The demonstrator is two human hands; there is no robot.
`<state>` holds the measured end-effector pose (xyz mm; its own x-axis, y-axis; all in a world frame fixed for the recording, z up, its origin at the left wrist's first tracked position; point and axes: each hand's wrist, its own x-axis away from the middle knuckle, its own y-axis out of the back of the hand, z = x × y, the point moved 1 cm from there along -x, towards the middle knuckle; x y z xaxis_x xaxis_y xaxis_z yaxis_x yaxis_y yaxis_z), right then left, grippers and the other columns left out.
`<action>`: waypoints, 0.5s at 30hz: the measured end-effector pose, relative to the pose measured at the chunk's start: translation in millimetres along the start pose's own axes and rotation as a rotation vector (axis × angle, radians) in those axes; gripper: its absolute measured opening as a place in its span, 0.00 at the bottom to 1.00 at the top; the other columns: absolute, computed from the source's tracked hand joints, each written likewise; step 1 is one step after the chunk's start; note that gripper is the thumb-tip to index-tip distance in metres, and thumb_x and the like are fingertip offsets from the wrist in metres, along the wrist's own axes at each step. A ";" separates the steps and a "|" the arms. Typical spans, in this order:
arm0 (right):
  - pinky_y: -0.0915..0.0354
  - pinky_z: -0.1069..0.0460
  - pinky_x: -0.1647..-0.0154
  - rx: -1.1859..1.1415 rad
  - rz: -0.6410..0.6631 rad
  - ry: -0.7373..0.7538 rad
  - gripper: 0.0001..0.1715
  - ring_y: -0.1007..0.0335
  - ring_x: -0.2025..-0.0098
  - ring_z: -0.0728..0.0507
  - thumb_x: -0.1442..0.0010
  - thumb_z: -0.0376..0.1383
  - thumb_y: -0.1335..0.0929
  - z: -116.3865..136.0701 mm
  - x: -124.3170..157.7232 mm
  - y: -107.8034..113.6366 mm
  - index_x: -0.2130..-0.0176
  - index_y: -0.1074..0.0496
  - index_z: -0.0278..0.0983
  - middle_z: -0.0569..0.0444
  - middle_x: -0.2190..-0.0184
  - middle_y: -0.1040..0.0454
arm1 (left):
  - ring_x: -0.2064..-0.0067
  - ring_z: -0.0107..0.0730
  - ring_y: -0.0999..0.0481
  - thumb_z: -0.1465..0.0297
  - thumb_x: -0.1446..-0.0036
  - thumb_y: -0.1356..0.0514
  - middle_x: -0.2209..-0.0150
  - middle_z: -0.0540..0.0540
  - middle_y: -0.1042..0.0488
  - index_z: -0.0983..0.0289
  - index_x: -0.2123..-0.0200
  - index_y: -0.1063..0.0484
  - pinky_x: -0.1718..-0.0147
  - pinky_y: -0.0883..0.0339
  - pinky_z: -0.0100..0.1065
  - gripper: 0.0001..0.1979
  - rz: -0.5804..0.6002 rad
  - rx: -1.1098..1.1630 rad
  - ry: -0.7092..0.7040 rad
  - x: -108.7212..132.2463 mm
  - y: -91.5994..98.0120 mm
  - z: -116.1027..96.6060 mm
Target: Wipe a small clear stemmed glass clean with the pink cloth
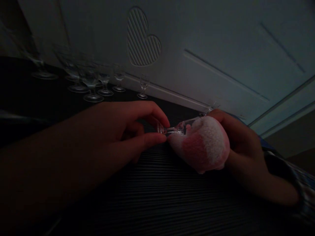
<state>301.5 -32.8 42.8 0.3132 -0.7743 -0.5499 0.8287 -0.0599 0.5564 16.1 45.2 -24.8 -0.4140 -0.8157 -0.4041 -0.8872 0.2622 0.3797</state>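
My left hand (pixel 123 131) pinches a small clear stemmed glass (pixel 182 127) by its foot, between thumb and fingers. The glass lies on its side in the air, its bowl towards the right. A fluffy pink and white cloth (pixel 201 144) wraps part of the bowl and hides its rim. Behind that cloth, my right hand (pixel 243 150) is closed round it; most of its fingertips are hidden. Both hands are over a dark ribbed surface (pixel 172 196).
Several stemmed glasses (pixel 91 82) stand at the back left. A small stemmed glass (pixel 144 87) is apart from them, near a pale panel (pixel 197 29) with a grooved heart. Another glass (pixel 213 106) shows partly behind my right hand. The light is dim.
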 end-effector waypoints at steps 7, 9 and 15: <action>0.22 0.46 0.64 0.004 -0.004 0.003 0.19 0.21 0.66 0.41 0.26 0.48 0.11 1.9 -1.1 -0.1 0.60 0.17 0.47 0.56 0.63 0.13 | 0.48 0.53 0.06 0.48 0.23 0.34 0.63 0.51 0.18 0.45 0.39 0.13 0.58 0.11 0.40 0.18 -0.001 -0.013 -0.003 3.6 2.9 -2.7; 0.22 0.46 0.64 -0.005 -0.002 0.000 0.20 0.22 0.67 0.42 0.26 0.48 0.11 1.9 -0.4 0.2 0.61 0.16 0.48 0.57 0.64 0.13 | 0.49 0.52 0.06 0.48 0.22 0.34 0.64 0.50 0.18 0.45 0.39 0.13 0.59 0.11 0.39 0.18 -0.003 -0.014 -0.006 7.2 6.6 -5.4; 0.23 0.48 0.63 -0.048 -0.004 -0.001 0.18 0.19 0.63 0.42 0.27 0.44 0.11 0.8 -0.2 -0.7 0.60 0.16 0.47 0.59 0.63 0.13 | 0.66 0.41 0.12 0.47 0.20 0.32 0.74 0.43 0.22 0.43 0.40 0.12 0.77 0.28 0.30 0.15 0.063 -0.076 0.040 17.0 14.0 -19.4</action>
<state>300.5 -33.1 43.0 0.3097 -0.7745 -0.5516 0.8514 -0.0324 0.5236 0.6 24.9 -10.2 -0.4583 -0.8193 -0.3445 -0.8411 0.2745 0.4660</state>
